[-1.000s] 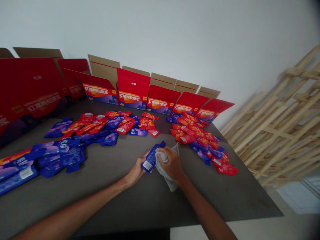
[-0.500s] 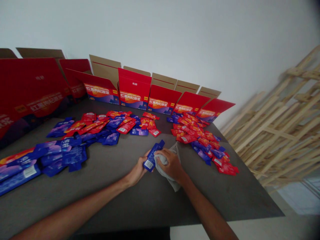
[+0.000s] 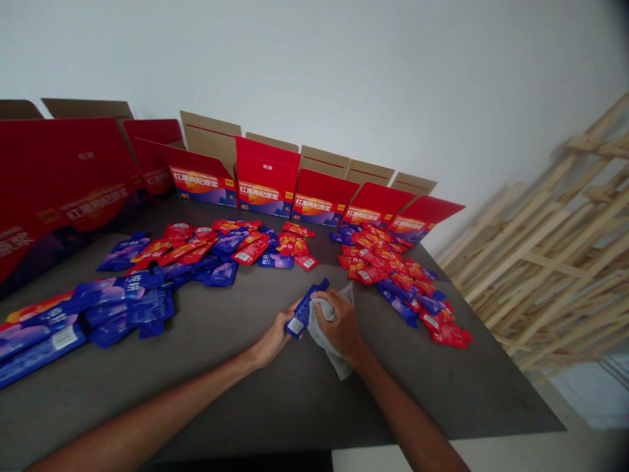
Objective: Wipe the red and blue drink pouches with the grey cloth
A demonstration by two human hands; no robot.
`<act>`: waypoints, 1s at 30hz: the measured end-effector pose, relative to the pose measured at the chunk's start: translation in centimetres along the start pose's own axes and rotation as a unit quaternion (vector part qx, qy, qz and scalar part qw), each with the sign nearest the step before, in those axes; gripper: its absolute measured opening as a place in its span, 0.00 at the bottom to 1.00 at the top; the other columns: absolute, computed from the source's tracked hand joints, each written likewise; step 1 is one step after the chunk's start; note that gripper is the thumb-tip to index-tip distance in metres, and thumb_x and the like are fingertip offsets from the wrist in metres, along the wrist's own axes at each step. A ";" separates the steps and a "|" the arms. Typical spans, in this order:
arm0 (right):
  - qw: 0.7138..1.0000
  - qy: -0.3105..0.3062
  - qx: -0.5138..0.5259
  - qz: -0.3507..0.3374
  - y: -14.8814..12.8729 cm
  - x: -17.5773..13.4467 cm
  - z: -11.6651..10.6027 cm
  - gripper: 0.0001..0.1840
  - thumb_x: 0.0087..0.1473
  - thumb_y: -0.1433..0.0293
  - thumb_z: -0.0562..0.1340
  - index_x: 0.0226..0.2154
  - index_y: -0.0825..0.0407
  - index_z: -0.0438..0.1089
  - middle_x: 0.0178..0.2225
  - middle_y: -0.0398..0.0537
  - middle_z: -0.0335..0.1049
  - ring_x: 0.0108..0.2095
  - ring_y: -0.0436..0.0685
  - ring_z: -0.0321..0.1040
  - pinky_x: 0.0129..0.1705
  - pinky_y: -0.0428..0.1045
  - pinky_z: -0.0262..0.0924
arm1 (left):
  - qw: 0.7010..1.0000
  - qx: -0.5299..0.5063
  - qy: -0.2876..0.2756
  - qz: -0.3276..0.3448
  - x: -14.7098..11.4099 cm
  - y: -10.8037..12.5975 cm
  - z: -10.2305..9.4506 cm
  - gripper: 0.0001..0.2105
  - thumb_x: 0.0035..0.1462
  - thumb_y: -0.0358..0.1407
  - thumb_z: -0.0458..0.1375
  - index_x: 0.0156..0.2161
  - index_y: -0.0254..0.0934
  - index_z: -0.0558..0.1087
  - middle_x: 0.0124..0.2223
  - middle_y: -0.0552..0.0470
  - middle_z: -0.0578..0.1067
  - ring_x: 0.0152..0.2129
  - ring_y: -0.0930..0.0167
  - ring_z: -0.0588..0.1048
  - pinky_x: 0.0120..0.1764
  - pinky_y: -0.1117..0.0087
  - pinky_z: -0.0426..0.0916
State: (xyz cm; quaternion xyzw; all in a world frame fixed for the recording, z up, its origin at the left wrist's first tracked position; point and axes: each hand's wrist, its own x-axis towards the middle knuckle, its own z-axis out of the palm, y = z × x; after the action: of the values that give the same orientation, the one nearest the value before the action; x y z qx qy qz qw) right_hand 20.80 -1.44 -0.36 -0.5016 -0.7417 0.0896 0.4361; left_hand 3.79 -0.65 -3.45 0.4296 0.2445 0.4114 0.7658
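Observation:
A blue spouted pouch [image 3: 301, 314] with a white barcode is held tilted above the table by my left hand [image 3: 275, 337], whose fingers pass behind it. My right hand [image 3: 343, 324] is closed around a crumpled light-grey cloth [image 3: 324, 334], and the cloth lies against the pouch's right side. One corner of the cloth hangs down below my palm. Left of my hands spreads a pile of red and blue pouches [image 3: 216, 252]. Another mixed pile [image 3: 388, 275] lies to the right, past the cloth.
Several open red cartons [image 3: 268, 187] stand in a row along the wall, flaps up. A larger red carton [image 3: 63, 177] stands at the far left. Stacked blue pouches [image 3: 122, 308] lie at the near left of the grey table [image 3: 236, 406]. Wooden frames [image 3: 555, 262] lean beyond the right edge.
The view has shifted slightly. Both hands keep their grips on the pouch and the cloth, and the cloth has moved a little over the pouch.

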 end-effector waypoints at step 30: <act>0.999 -0.038 0.001 -0.032 0.1 0.2 -0.4 0.10 0.58 0.72 0.59 0.43 0.48 0.70 0.39 0.48 0.72 0.42 0.56 0.71 0.47 0.50 0.64 | 0.999 -0.025 -0.019 -0.040 0.0 0.8 0.2 0.27 0.61 0.38 0.47 0.65 0.38 0.59 0.48 0.47 0.73 0.35 0.69 0.66 0.38 0.70 0.60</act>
State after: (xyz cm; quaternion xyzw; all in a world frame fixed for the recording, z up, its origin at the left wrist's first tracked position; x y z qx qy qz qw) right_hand 21.14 -1.34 0.00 -0.4734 -0.7732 0.0955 0.4109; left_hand 3.58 -0.55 -2.67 0.4085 0.2365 0.3781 0.7964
